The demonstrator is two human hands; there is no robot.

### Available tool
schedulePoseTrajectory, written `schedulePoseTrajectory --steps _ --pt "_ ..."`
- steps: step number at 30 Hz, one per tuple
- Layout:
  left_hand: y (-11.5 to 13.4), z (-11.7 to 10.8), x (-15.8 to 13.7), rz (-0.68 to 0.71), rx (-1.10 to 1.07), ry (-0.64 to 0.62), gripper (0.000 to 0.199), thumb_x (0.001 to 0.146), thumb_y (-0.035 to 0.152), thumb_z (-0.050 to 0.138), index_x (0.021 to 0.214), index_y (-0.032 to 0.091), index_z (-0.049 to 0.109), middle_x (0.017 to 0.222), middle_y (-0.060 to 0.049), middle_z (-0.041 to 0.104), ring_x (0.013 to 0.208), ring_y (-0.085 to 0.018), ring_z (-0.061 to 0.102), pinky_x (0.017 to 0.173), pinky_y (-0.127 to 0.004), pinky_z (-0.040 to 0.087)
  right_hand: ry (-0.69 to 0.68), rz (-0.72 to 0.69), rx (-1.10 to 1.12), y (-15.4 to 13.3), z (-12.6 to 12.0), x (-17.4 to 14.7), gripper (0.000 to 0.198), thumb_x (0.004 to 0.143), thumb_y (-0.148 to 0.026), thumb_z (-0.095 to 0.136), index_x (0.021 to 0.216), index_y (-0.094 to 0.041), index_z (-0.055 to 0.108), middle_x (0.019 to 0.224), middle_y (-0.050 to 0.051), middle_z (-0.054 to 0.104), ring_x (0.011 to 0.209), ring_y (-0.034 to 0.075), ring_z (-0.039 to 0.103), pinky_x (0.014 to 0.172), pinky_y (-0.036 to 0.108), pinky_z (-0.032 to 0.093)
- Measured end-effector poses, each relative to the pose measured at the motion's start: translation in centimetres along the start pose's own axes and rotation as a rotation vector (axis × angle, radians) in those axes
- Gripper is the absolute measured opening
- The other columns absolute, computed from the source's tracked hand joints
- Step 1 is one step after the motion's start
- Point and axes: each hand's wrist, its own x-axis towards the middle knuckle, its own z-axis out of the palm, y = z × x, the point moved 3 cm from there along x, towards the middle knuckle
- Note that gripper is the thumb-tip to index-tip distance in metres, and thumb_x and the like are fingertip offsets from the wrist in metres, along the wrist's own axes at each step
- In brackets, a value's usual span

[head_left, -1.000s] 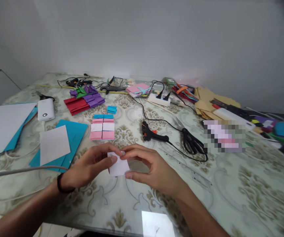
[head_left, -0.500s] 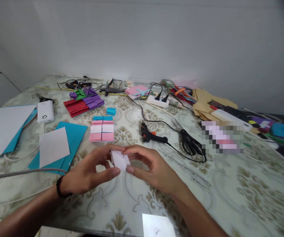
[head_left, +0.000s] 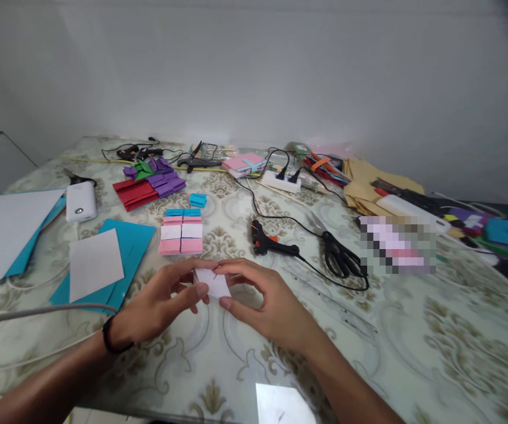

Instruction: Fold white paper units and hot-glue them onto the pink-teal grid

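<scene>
Between my two hands, just above the patterned tablecloth, is a small folded piece of white paper. My left hand pinches its left side with thumb and fingers. On the other side, the thumb and fingertips of my right hand grip the right edge. Beyond the hands lies a stack of folded pink, white and blue papers, with a small folded blue paper behind it. A white sheet rests on blue paper to the left.
A black glue gun and black-handled scissors lie right of centre, near a clear ruler. A white power bank sits left. Red folded paper, a power strip and brown paper are farther back.
The left thumb has shifted up and left along the white paper, which now shows a flatter, more even face. Both hands still hold it in nearly the same place.
</scene>
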Motion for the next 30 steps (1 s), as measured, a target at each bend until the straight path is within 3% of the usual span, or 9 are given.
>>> schedulePoseTrajectory --steps 7,14,20,22,26,30 --pt "0.1 -0.5 0.1 -0.020 0.057 0.030 0.051 0.098 0.052 0.064 0.133 0.015 0.072 0.089 -0.008 0.076 0.069 -0.017 0.066 0.065 -0.029 0.058 0.020 0.021 -0.028 0.2 0.5 -0.1 0.040 0.089 -0.020 0.079 0.126 -0.027 0.067 0.126 0.004 0.074 0.106 0.020 0.070 0.097 0.037 0.057" --pt "0.5 -0.2 0.2 -0.016 0.056 0.087 0.047 0.099 0.050 0.062 0.129 0.016 0.076 0.107 -0.010 0.080 0.070 -0.016 0.067 0.062 -0.027 0.060 0.023 0.037 0.026 0.6 1.1 -0.2 0.049 0.083 -0.012 0.080 0.126 -0.029 0.064 0.128 0.003 0.069 0.105 0.020 0.069 0.094 0.036 0.058" --pt "0.6 -0.1 0.2 0.012 0.029 0.105 0.046 0.101 0.050 0.060 0.126 0.016 0.079 0.104 -0.010 0.082 0.069 -0.018 0.070 0.062 -0.027 0.062 0.028 0.079 0.162 0.5 0.9 -0.3 0.028 0.093 -0.028 0.076 0.120 -0.029 0.070 0.123 0.005 0.072 0.105 0.021 0.070 0.093 0.038 0.060" --pt "0.4 -0.2 0.3 0.020 0.058 0.111 0.045 0.101 0.049 0.061 0.128 0.018 0.079 0.106 -0.010 0.083 0.078 -0.021 0.074 0.069 -0.030 0.064 0.043 0.064 0.189 0.4 0.9 -0.3 0.027 0.091 -0.024 0.077 0.117 -0.028 0.072 0.124 0.005 0.071 0.108 0.021 0.070 0.092 0.036 0.061" --pt "0.3 -0.2 0.3 0.045 0.119 0.165 0.040 0.103 0.047 0.059 0.123 0.021 0.081 0.119 -0.009 0.083 0.109 -0.029 0.075 0.099 -0.040 0.060 0.042 0.028 0.232 0.3 1.3 -0.3 0.035 0.087 -0.015 0.077 0.119 -0.028 0.072 0.127 0.005 0.067 0.115 0.021 0.067 0.091 0.033 0.063" --pt "0.1 -0.3 0.2 0.027 0.083 0.128 0.040 0.102 0.048 0.061 0.124 0.021 0.081 0.125 -0.009 0.081 0.116 -0.032 0.074 0.104 -0.043 0.057 0.072 0.043 0.196 0.5 1.5 -0.3 0.025 0.091 -0.021 0.077 0.115 -0.027 0.073 0.124 0.005 0.069 0.111 0.020 0.068 0.091 0.032 0.063"
